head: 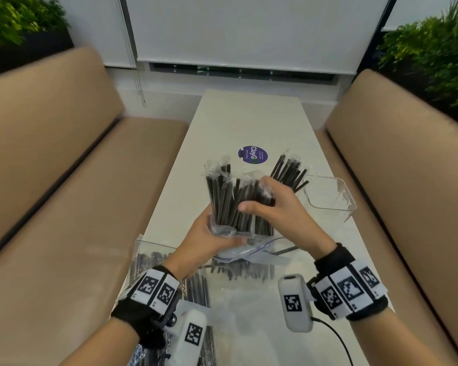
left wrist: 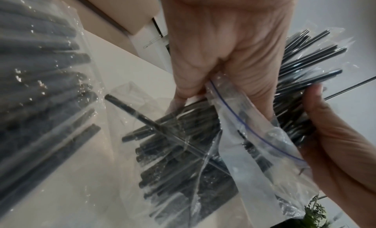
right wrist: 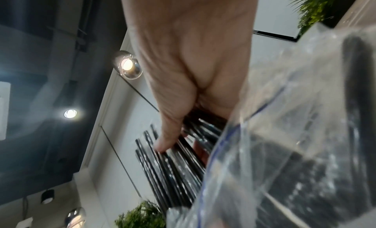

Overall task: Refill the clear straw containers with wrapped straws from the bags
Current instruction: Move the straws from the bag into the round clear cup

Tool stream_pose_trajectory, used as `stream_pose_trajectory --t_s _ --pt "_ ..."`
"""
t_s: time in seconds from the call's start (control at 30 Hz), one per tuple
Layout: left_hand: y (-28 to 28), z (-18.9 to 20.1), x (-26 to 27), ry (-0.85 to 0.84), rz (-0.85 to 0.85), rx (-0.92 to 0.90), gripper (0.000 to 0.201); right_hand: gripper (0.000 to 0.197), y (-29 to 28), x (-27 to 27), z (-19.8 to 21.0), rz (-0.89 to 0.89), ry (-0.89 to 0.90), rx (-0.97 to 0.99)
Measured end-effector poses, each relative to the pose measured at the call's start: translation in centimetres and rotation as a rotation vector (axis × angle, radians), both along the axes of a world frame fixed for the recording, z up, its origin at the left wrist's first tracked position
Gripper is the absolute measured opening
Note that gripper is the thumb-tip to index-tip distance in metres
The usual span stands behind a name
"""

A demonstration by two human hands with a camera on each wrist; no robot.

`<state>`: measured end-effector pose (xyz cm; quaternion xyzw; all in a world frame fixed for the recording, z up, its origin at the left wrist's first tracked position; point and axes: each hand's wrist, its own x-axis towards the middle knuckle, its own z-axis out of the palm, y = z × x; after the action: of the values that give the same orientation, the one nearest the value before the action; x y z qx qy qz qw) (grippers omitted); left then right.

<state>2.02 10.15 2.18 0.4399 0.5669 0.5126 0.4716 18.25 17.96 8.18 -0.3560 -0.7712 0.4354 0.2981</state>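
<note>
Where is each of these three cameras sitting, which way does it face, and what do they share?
Head: worn on the head, looking forward and down at the table; both forearms, left hand and right hand show.
Left wrist: looks along the left hand at the zip bag; the right hand's thumb shows too.
Right wrist: tilted up toward ceiling lights; right hand.
Shared: the bundle of wrapped straws.
</note>
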Motion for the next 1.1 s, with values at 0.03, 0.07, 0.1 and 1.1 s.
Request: stream_pose_trajectory --t_s 0.03,0.07,0.1,1.1 --pt "-0.1 -0.1 -0.1 -0.010 0.014 -0.009 0.061 0.031 0.0 0.2 0.2 -0.028 0.068 -0.012" --pt "-0.1 -0.3 -0.2 -0.023 0.024 -0.017 0.060 0.021 0.1 0.3 0.5 -0.050 0.144 -0.039" --pt "-0.1 -0.5 -0.3 -0.038 0.035 -0.027 0.060 0.016 0.1 0.5 0.8 -0.065 0.212 -0.070" --pt "0.8 -0.4 0.2 -0.186 0.029 -0.066 0.051 0.026 -0.1 1.6 0.6 0.052 -0.013 -0.272"
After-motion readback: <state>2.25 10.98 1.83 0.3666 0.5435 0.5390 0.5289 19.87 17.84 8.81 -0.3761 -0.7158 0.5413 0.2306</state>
